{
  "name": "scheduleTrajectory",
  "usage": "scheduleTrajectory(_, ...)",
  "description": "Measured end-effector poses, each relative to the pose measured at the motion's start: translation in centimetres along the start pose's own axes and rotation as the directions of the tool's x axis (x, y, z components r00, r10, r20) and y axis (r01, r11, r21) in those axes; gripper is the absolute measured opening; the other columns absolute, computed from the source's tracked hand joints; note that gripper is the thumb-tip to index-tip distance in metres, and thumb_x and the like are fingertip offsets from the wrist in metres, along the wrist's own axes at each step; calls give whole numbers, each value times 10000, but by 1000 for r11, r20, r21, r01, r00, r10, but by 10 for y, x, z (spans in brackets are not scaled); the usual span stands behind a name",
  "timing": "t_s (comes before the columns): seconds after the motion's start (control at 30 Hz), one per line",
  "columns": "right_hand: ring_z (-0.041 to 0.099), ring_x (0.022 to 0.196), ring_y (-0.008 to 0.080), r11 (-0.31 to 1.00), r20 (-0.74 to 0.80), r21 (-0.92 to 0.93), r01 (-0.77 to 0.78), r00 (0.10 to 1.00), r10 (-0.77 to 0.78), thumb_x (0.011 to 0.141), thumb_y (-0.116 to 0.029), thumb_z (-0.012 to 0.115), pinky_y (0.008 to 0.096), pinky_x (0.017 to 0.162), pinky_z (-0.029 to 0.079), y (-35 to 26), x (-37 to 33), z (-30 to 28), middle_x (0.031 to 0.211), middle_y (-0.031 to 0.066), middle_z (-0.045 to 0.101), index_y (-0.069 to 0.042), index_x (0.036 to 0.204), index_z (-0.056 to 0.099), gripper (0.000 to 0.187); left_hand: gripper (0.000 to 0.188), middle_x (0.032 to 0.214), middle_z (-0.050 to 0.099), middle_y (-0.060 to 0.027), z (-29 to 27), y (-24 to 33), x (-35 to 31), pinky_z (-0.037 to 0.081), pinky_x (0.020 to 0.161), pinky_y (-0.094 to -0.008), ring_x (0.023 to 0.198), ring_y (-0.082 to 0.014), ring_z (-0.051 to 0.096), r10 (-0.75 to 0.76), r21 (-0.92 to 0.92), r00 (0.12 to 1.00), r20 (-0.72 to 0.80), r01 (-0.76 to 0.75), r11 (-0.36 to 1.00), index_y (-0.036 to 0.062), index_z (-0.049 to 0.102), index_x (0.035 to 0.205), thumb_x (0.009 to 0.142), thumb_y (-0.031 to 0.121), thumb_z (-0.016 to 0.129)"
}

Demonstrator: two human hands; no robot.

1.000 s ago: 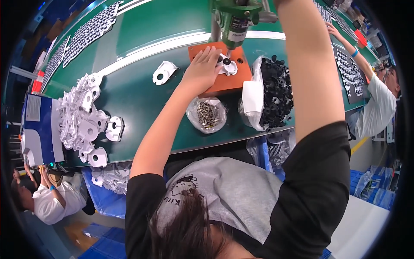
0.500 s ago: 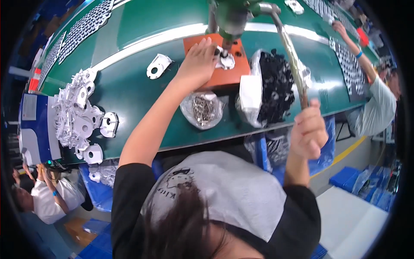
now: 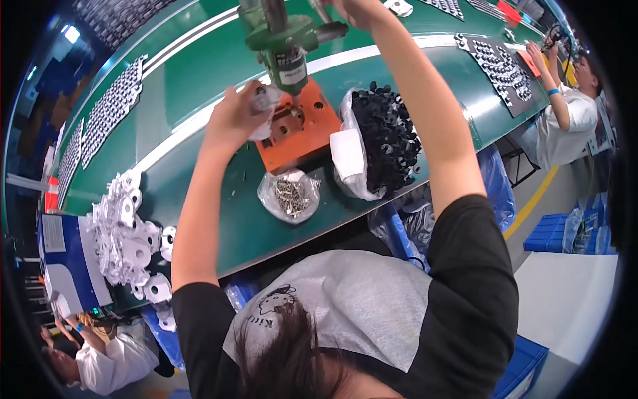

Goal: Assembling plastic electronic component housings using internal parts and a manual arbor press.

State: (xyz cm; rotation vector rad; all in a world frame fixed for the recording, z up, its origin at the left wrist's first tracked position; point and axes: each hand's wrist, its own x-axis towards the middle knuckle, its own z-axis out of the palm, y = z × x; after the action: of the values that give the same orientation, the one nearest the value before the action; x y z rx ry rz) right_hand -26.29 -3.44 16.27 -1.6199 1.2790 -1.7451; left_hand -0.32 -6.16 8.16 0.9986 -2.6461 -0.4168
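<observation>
My left hand [image 3: 234, 118] is closed around a white plastic housing [image 3: 267, 98], blurred by motion, beside the left edge of an orange fixture block [image 3: 319, 126]. The block's dark recess shows with no white housing lying in it. Over the block stands a green hand press [image 3: 291, 66]. At the upper edge, partly cut off, my right hand [image 3: 359, 12] is raised at the press lever [image 3: 321, 9], its fingers curled and seemingly round it. A bag of small metal pins or screws [image 3: 290, 197] sits just in front of the block.
White housings [image 3: 126, 229] lie heaped at the left. A bag of black parts [image 3: 385, 139] stands right of the block. Trays of parts [image 3: 495, 70] lie at the far right and far left [image 3: 113, 110]. Co-workers sit at right [image 3: 565, 113] and lower left [image 3: 113, 359].
My right hand has swung the lever from near me up and away. My left hand has lifted a white housing off the orange block, leftward. The head view has shifted.
</observation>
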Motion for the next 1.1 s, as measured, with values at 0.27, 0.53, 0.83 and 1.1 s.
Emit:
scheduleTrajectory(0.27,519,1074,404,179,-391,-825,-536,770,505,835,-417,552,432,919,416,84,-234,-170,1249,245,476,-34,1255,469,575,557,833,607,-85,-24,4,-54,472,652,-277,681,-141,584,-139,-564,990,-36,95,820,78,487,1143,678,221,760)
scheduleTrajectory(0.53,478,1074,437,5,-408,-893,-449,816,409,844,-425,525,456,871,427,103,-273,-216,1161,287,474,-2,1135,553,514,551,929,637,-185,3,-72,-10,493,742,-340,862,-239,635,-382,-602,920,-94,253,757,74,495,1098,674,310,758)
scheduleTrajectory(0.83,542,991,414,-20,-558,-824,-567,803,210,863,-541,467,453,844,438,106,-249,-195,1163,252,475,-106,1214,529,562,687,1144,494,-314,62,-139,39,418,905,-429,1088,-416,491,-291,-494,858,-424,51,868,21,333,1304,732,171,683)
scheduleTrajectory(1.1,519,923,395,10,-474,-873,-487,854,214,785,-254,661,440,823,431,112,-268,-221,1035,232,464,-60,984,571,292,701,1229,427,-263,-8,-145,-221,348,946,-499,1152,-427,406,-505,295,823,-259,566,770,90,404,1312,718,307,706)
